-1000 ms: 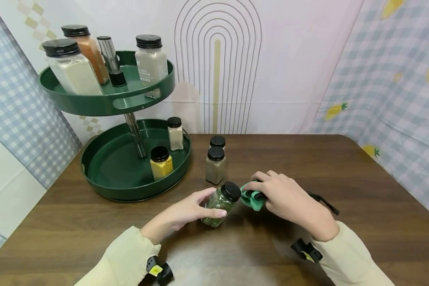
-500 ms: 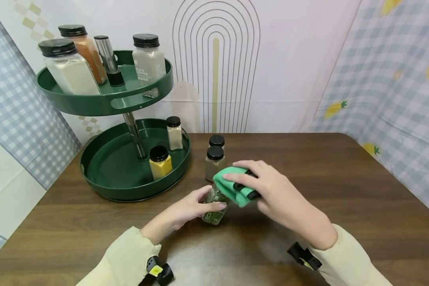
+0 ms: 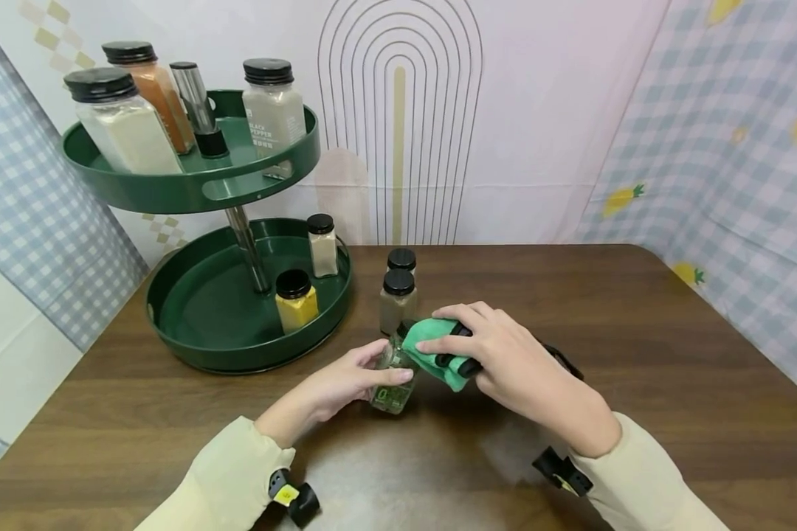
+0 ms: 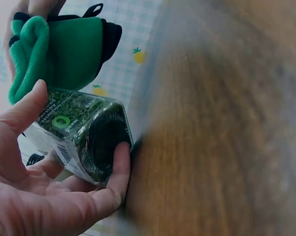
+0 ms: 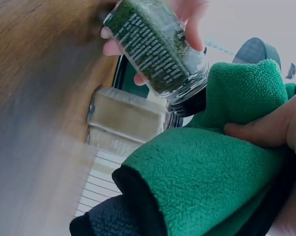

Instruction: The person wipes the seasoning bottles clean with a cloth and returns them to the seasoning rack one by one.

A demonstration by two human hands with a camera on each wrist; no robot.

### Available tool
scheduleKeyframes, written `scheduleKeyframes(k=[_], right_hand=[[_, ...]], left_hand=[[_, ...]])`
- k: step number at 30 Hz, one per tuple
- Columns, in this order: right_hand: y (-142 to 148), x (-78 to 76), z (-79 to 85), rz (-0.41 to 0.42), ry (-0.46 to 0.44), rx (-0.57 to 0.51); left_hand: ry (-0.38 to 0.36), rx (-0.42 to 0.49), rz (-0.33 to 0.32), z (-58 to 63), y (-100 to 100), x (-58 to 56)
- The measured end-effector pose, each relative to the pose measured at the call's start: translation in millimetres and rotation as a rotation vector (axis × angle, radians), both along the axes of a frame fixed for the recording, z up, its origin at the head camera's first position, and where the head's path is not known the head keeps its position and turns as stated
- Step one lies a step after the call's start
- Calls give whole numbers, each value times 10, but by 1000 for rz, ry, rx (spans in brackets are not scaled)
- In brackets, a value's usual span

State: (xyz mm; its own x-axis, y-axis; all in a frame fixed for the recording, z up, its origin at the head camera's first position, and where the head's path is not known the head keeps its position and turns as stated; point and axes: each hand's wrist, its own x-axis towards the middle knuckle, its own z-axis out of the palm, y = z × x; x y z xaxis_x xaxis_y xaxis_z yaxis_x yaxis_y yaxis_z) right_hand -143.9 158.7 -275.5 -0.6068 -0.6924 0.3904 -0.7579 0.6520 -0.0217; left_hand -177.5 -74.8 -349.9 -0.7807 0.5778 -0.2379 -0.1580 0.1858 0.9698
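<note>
My left hand [image 3: 345,382] grips a clear square spice jar [image 3: 392,391] of green dried herbs, tilted with its black lid towards the right hand. In the left wrist view, the thumb lies along the label side of the jar [image 4: 74,123] and a fingertip touches its base. My right hand [image 3: 505,358] holds a folded green cloth [image 3: 432,346] with black edging. The cloth [image 5: 202,167] lies against the jar's lid end, partly covering the black lid [image 5: 190,103]. Just behind the herb jar, a jar of grey-brown spice [image 3: 397,308] stands upright on the table.
A black-lidded jar [image 3: 401,258] stands behind the grey-brown one. To the left is a two-tier green turntable rack [image 3: 199,354]; its lower tray bears a yellow spice jar [image 3: 297,310] and a small pale jar [image 3: 322,247], its upper tray larger jars and a metal cylinder [image 3: 195,103].
My right hand has brought the cloth up and left from beside the herb jar onto its lid end, then shifted it slightly down. The left hand keeps its grip, the jar slightly more upright.
</note>
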Motion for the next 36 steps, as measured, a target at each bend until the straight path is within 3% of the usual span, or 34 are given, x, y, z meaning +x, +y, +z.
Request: scheduleKeyframes(k=[12, 18, 22, 24, 27, 31, 36], right_hand=[[52, -36, 8, -75, -65, 42], [108, -85, -30, -202, -56, 131], [152, -82, -12, -267, -51, 54], [149, -70, 7, -225, -47, -52], [99, -40, 20, -79, -63, -167], [-9, 3, -14, 104, -102, -154], [-54, 28, -58, 118, -88, -126]], left_hand=[[-20, -17, 1, 25, -44, -17], [-36, 28, -16, 15, -68, -17], [-24, 36, -33, 8, -53, -14], [-19, 39, -39, 6, -48, -7], [-5, 39, -48, 3, -43, 8], [53, 13, -64, 7, -37, 34], [89, -23, -67, 19, -25, 46]])
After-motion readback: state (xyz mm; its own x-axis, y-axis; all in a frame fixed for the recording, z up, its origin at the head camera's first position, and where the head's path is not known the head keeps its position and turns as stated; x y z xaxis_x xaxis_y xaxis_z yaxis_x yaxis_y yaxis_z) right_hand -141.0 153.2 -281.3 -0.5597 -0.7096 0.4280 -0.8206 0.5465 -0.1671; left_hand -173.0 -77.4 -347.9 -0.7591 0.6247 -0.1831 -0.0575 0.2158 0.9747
